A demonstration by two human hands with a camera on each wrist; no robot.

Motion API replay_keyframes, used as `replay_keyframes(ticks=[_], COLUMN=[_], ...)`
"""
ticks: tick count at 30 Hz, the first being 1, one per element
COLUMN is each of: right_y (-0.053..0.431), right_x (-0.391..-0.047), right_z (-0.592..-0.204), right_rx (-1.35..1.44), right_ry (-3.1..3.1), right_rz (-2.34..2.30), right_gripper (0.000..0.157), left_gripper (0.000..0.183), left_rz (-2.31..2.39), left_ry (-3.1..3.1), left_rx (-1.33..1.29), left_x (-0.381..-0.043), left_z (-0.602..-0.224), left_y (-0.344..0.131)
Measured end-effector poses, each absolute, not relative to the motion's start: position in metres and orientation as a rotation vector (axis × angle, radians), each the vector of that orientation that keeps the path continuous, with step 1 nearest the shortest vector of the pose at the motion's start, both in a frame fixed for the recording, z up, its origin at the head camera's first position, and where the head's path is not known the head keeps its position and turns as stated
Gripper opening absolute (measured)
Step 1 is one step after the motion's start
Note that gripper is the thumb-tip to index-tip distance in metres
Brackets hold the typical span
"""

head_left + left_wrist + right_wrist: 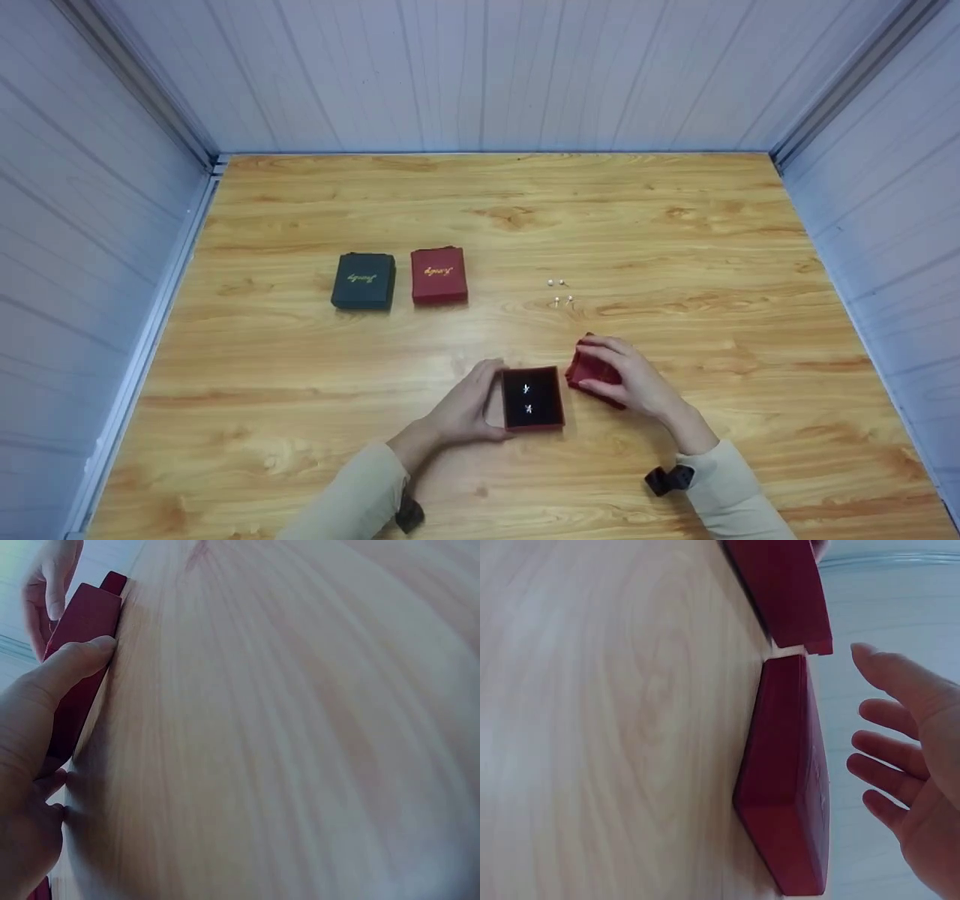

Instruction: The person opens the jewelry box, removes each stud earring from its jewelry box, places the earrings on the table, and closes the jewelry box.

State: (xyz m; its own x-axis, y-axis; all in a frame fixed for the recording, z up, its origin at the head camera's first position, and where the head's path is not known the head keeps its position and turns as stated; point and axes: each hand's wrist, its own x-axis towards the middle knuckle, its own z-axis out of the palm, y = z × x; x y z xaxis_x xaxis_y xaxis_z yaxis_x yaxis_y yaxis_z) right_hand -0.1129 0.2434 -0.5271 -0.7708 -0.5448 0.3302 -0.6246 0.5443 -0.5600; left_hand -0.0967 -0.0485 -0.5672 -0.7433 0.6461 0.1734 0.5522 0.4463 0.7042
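Observation:
My left hand grips the open base of a red jewelry box, thumb on its near side and fingers at its far corner. Two silver star-like earrings sit one above the other in its black insert. To the right of the base, the red lid lies on the table with gold marking on its top. Just over this lid hovers my right hand, its fingers loosely bent. In the right wrist view a gap shows between the fingers and the lid.
A closed dark green jewelry box and a closed red jewelry box stand side by side further back on the left. Several small stud earrings lie on the wooden table behind the lid. Pale panel walls enclose the back and sides.

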Motion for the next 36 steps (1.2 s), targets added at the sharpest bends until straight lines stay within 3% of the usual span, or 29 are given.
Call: replay_keyframes(ticks=[22,31,36], right_y=[0.214,0.191,0.189], right_x=[-0.102,-0.092,-0.096], right_z=[-0.533,-0.502,-0.52], right_rx=[0.86,0.853,0.872], right_ry=[-2.435,-2.344,-2.337], right_rz=[1.295,1.348,1.32], right_gripper=[0.032,0.028,0.028], left_gripper=[0.092,0.091,0.092], left_rz=[1.202,1.207,1.214], left_ry=[2.569,2.579,2.578], left_rx=[1.083,1.097,1.092], left_x=[-0.095,-0.097,-0.096], left_z=[-0.57,-0.569,-0.569], left_y=[-0.049,-0.049,-0.048])
